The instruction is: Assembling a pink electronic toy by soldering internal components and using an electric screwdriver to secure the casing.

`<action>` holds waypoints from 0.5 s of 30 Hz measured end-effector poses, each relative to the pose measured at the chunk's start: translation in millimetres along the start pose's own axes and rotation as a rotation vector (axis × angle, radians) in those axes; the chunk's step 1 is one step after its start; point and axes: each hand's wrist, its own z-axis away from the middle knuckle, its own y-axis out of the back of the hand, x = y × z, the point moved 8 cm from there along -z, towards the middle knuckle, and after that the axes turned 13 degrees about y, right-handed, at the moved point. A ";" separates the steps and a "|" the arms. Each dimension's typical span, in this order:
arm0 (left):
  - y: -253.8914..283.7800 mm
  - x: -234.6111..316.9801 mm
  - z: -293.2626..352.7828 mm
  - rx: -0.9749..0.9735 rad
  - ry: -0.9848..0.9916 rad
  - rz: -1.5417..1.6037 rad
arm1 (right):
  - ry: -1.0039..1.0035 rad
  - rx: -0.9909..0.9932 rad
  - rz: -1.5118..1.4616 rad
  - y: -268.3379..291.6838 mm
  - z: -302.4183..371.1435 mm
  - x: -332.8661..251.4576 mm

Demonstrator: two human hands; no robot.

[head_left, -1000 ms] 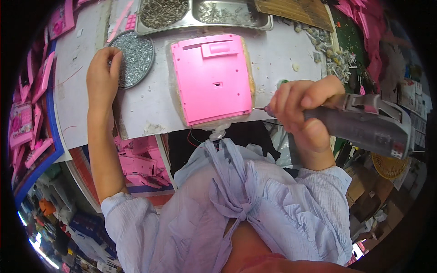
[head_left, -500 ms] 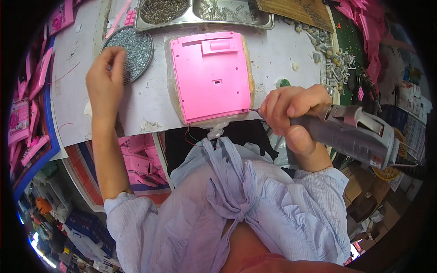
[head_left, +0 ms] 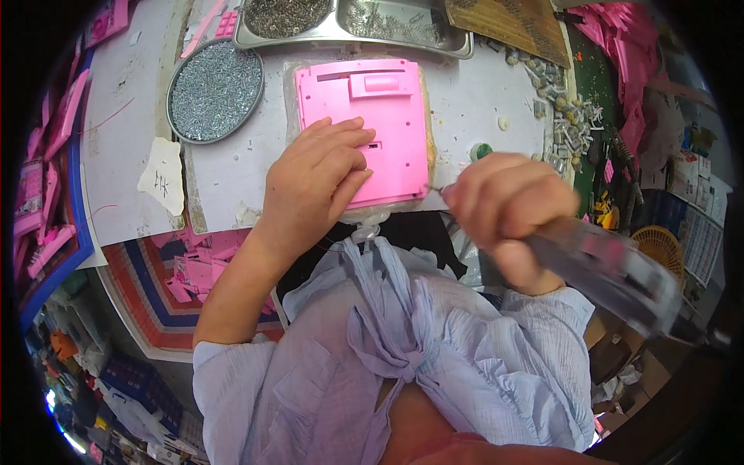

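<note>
A pink plastic casing [head_left: 391,116] lies on a plastic-wrapped pad [head_left: 428,108] at the table's near edge. My left hand [head_left: 314,174] rests over the casing's left side, its thumb and forefinger brought together; whatever they pinch is too small to make out. In my right hand [head_left: 508,201] is an electric screwdriver [head_left: 604,267], blurred by motion, with my fingers wrapped round its front end. Its thin bit points left, close to the casing's lower right corner; contact is unclear. A round dish of small screws [head_left: 215,89] sits left of the casing.
Along the far edge stands a metal tray [head_left: 395,19] of small metal parts beside a cardboard piece [head_left: 511,27]. Small loose parts [head_left: 570,116] lie at the right. A green-topped round item [head_left: 480,151] is near my right hand. Pink parts [head_left: 198,267] fill a container below the table.
My left hand has moved right from the screw dish onto the casing. My right hand has shifted slightly, and the screwdriver's rear end has swung lower.
</note>
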 end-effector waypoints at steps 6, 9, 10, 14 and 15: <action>-0.2 0.6 -3.4 0.004 -0.032 -0.012 | -0.001 -0.031 0.175 -6.8 -1.2 30.3; 0.8 0.1 -2.3 0.003 -0.032 -0.001 | 0.023 -0.131 0.140 -12.6 -6.3 33.3; 0.3 -0.5 -0.5 -0.002 -0.027 0.001 | 0.009 -0.093 0.090 -6.0 -10.7 31.4; -1.0 -3.1 -0.6 -0.001 -0.016 0.000 | -0.055 0.054 0.081 18.7 -27.0 34.8; -0.9 -3.1 -3.6 0.000 -0.021 -0.001 | -0.062 0.016 0.155 23.9 -22.9 46.4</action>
